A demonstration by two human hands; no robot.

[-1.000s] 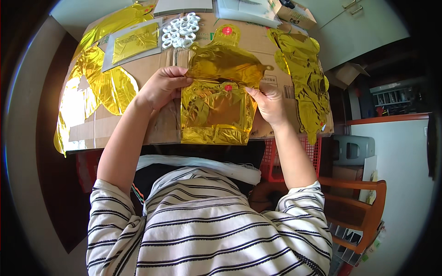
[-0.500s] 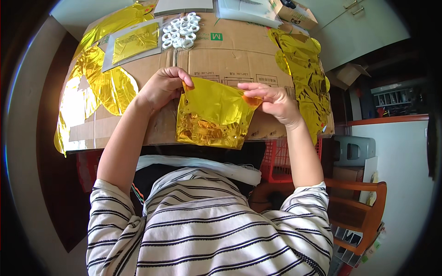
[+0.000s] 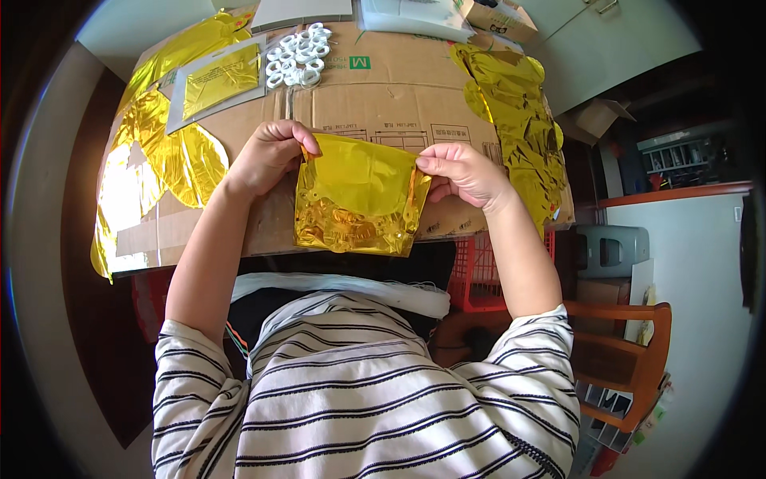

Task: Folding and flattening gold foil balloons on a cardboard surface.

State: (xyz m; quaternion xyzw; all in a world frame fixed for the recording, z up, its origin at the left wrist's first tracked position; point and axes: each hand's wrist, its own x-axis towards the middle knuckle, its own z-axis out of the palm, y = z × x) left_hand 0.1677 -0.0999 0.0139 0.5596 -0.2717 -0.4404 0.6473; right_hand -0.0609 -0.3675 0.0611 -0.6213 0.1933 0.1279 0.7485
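A shiny gold foil sheet (image 3: 359, 191), folded into a rough rectangle, hangs upright between my hands over the table's near edge. Its lower part is crinkled. My left hand (image 3: 275, 156) pinches the upper left corner between thumb and fingers. At the upper right corner, my right hand (image 3: 467, 172) grips the foil with its thumb on the near side; the other fingers curl behind, partly hidden. Beyond the hands lies a pile of white ribbon rolls (image 3: 299, 56). Left of it, a clear packet (image 3: 222, 80) holds a flat folded gold foil piece.
Flattened cardboard (image 3: 399, 88) covers the table. Flat gold foil shapes lie at left (image 3: 187, 156) and right (image 3: 515, 120). A grey-white stack (image 3: 303, 12), clear plastic sheets (image 3: 411, 17) and a small carton (image 3: 503, 20) stand at the back. Below are a red crate (image 3: 479, 275) and wooden chair (image 3: 654, 351).
My right hand has shifted its hold; its thumb now presses the foil's corner and its fingers have curled behind. The foil's right side looks straighter. The view has shifted slightly.
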